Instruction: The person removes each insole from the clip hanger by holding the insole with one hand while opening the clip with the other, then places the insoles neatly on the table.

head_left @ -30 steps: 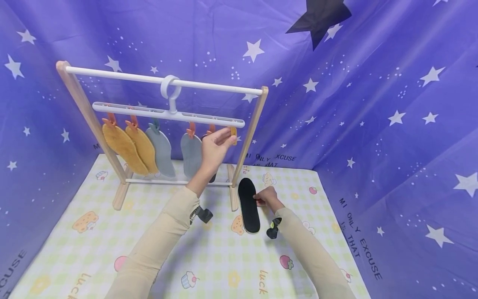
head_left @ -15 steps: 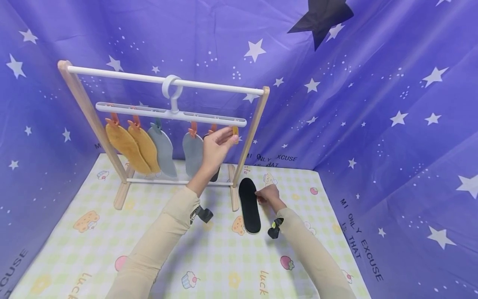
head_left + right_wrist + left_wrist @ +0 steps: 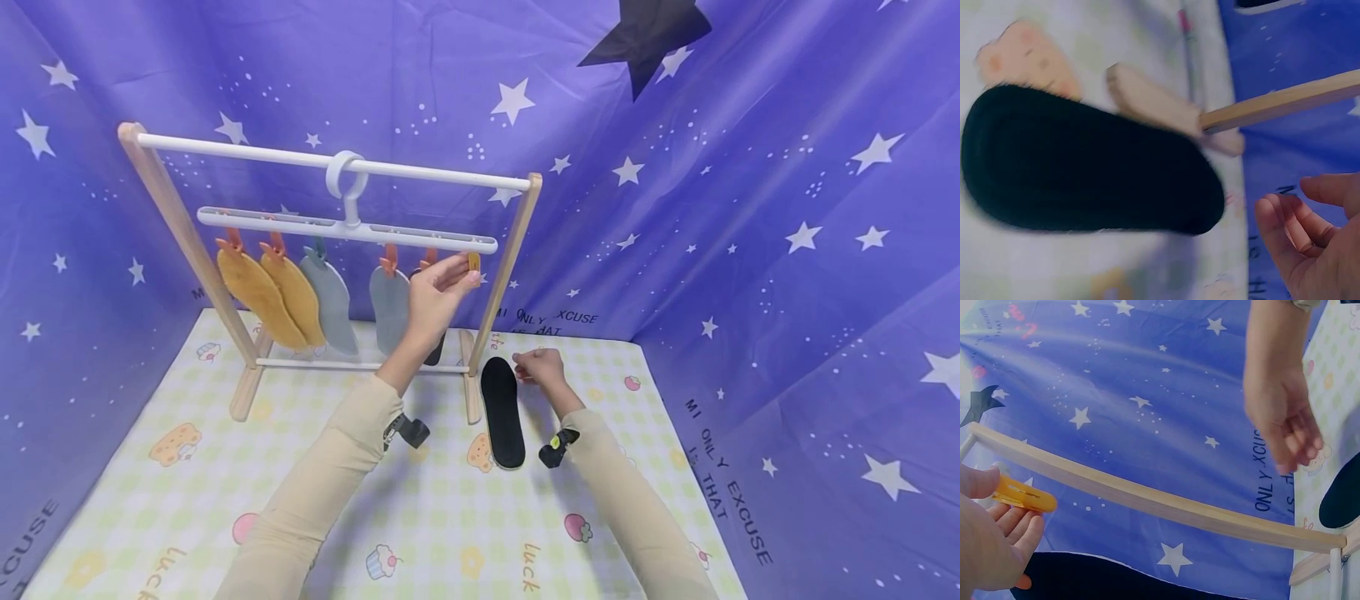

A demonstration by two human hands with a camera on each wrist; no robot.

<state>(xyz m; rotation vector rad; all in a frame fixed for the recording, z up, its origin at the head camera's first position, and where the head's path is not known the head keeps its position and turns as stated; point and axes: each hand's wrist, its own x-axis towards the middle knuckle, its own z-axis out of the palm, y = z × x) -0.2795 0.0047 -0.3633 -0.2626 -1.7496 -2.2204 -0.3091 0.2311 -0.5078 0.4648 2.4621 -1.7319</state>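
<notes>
My left hand [image 3: 429,304] pinches a yellow clip [image 3: 474,268] under the right end of a white hanger [image 3: 349,231]. In the left wrist view, the clip lies between thumb and fingertips. A black insole [image 3: 502,412] lies on the table to the right of the rack. My right hand [image 3: 545,371] hovers beside its upper end, fingers loosely bent and holding nothing; the right wrist view shows a gap between the fingers and the insole [image 3: 1091,162]. Mustard insoles [image 3: 258,300] and grey insoles [image 3: 327,304] hang from clips. Another black insole [image 3: 435,354] hangs partly hidden behind my left hand.
The hanger hooks over the white rod [image 3: 247,152] of a wooden rack, whose right post [image 3: 507,267] stands between my hands. A checked, patterned cloth [image 3: 330,500] covers the table. Purple starry fabric [image 3: 750,275] encloses the back and sides.
My right hand has come away from the black insole's edge and moved slightly up and right. The left hand stays at the yellow clip; the hanger has shifted slightly right in view.
</notes>
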